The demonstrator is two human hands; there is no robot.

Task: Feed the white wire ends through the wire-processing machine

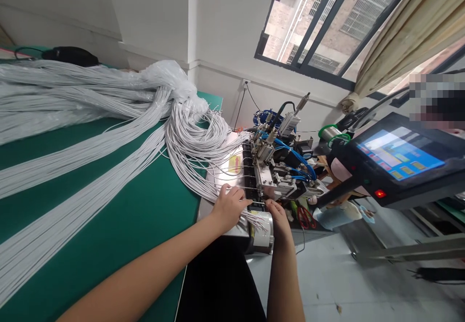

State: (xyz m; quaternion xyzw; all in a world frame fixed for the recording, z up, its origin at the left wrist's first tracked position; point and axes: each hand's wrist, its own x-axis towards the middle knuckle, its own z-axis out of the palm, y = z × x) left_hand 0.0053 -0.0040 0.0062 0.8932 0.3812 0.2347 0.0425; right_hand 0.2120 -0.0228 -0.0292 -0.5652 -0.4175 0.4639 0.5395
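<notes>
My left hand (pixel 229 207) rests on the metal plate (pixel 221 174) of a small wire-processing machine (pixel 279 167), fingers pinched on a thin grey wire. My right hand (pixel 278 215) is closed on the stripped ends of a bunch of grey wires (pixel 258 221) at the machine's front edge. Thick bundles of grey wires (pixel 90 118) fan across the green table (pixel 145 215) toward the machine.
A touchscreen control panel (pixel 399 160) on an arm stands to the right. Red-handled scissors (pixel 305 215) lie beside the machine. A plastic bag (pixel 170 77) wraps the wire bundle's far end. A window and curtain are behind, and the floor is at lower right.
</notes>
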